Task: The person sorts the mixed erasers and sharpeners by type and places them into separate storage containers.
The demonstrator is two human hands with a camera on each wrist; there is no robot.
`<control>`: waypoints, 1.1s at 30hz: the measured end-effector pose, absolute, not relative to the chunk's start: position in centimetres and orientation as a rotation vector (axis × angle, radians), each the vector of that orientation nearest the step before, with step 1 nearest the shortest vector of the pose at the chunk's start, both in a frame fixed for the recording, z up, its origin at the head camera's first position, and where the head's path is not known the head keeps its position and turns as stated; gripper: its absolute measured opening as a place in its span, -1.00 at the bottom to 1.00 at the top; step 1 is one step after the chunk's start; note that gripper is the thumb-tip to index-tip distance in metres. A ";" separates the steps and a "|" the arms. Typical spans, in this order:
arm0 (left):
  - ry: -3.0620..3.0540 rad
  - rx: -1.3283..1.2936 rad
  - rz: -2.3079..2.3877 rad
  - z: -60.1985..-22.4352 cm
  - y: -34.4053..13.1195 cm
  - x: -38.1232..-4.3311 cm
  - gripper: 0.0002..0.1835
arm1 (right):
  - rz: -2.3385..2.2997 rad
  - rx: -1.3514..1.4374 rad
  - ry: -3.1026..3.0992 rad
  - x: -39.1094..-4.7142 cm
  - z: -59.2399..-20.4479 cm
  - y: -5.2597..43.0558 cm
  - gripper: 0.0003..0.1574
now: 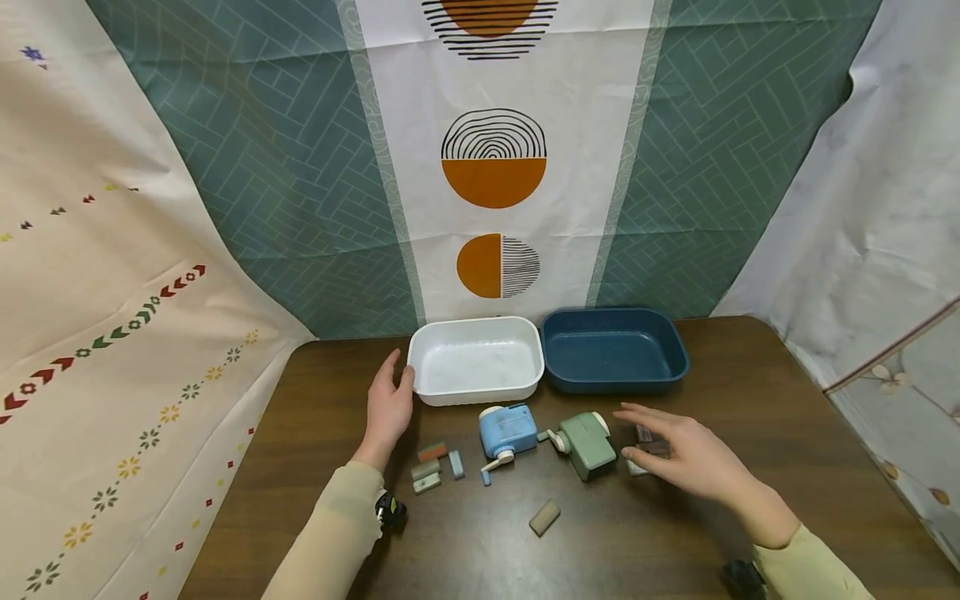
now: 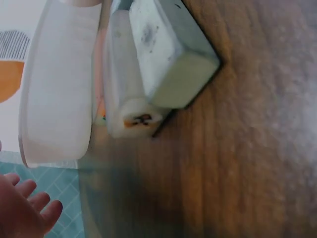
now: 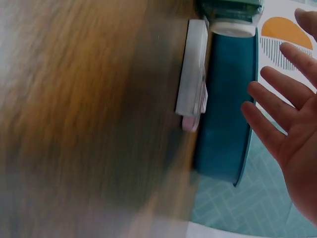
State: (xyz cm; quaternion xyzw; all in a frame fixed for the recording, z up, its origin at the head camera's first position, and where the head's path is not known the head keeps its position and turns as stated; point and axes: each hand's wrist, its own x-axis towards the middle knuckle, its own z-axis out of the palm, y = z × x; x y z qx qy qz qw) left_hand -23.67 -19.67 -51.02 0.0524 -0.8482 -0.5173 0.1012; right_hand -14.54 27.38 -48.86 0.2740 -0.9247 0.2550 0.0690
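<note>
My left hand is beside the left end of a white tray, fingers extended; whether it touches the rim I cannot tell. My right hand hovers with spread fingers near several small blocks, partly hiding them. A blue crank-handled box, like a pencil sharpener, lies before the white tray. Beside it lies a similar green crank-handled box. Several small eraser-like blocks lie right of my left forearm, and a tan block sits nearer the front. Neither hand holds anything.
A dark blue tray stands right of the white one at the table's back edge. Behind them hangs a green and white patterned cloth. Light cloths hang on both sides of the brown table.
</note>
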 end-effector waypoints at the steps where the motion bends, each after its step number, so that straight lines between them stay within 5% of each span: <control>1: -2.523 0.146 -1.509 -51.0 -19.6 -23.8 -0.36 | 0.773 0.839 -2.804 -14.6 -48.9 27.2 -0.26; 11: -2.585 0.120 -1.474 -51.4 -19.1 -24.2 -0.36 | 0.773 0.930 -2.859 -15.3 -49.3 25.4 -0.01; 33: -2.590 0.043 -1.417 -52.2 -19.1 -24.4 -0.37 | 0.731 0.938 -2.887 -15.3 -49.0 24.7 0.00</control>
